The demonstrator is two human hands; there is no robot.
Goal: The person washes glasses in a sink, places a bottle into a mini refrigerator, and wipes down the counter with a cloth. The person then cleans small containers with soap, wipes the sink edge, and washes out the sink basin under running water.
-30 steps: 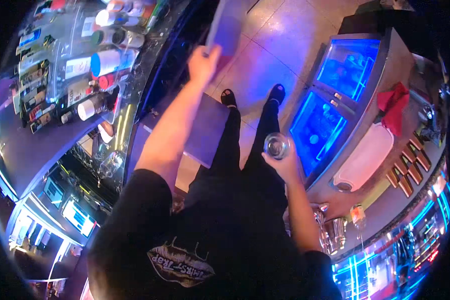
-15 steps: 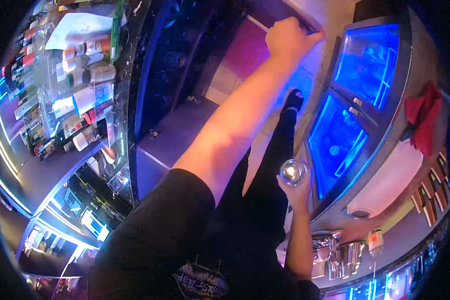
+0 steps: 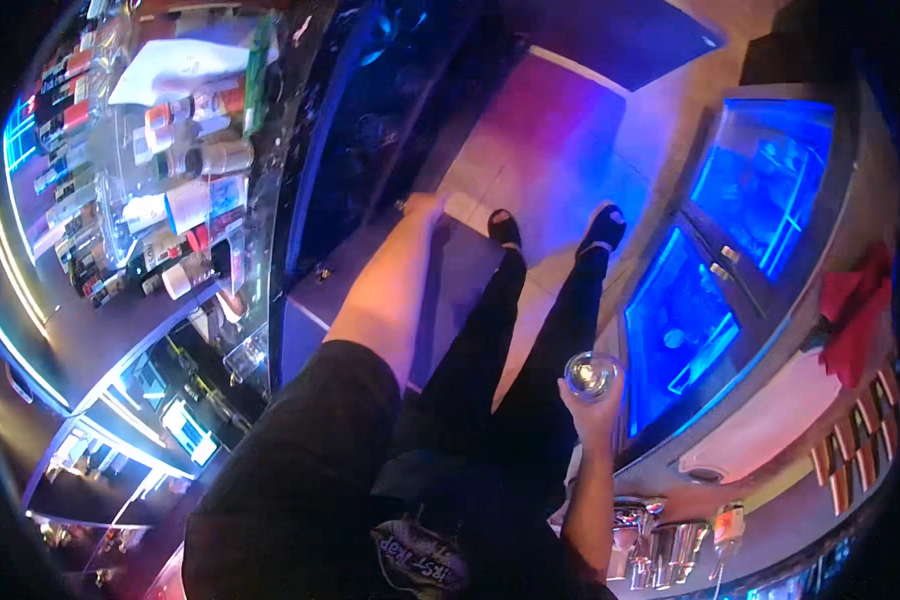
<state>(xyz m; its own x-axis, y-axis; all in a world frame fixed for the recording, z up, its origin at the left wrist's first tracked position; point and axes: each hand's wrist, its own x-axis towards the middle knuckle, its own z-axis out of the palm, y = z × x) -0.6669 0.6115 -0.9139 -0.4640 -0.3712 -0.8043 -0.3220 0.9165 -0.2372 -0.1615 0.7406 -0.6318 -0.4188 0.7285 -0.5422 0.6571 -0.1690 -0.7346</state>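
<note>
My left hand [image 3: 426,208] is at the top edge of a dark cabinet panel [image 3: 358,250], beside a small metal fitting [image 3: 403,205]. Its fingers are too small and smeared for their grip to show. Lower right, my right hand [image 3: 594,410] is closed round a clear glass [image 3: 592,376], seen from above in front of my dark trousers. Another dark panel [image 3: 625,40] juts over the floor at the top.
Blue-lit glass-door coolers [image 3: 682,330] stand to the right. Beyond them are a red cloth [image 3: 855,310], a pale board [image 3: 770,425] and metal cups [image 3: 660,555]. Bottles and containers [image 3: 195,200] crowd the left counter. Tiled floor [image 3: 570,150] lies around my feet.
My left hand has left the upper panel's edge and come back down and left to the nearer panel. My right hand keeps the glass, slightly lower in view. The view has shifted.
</note>
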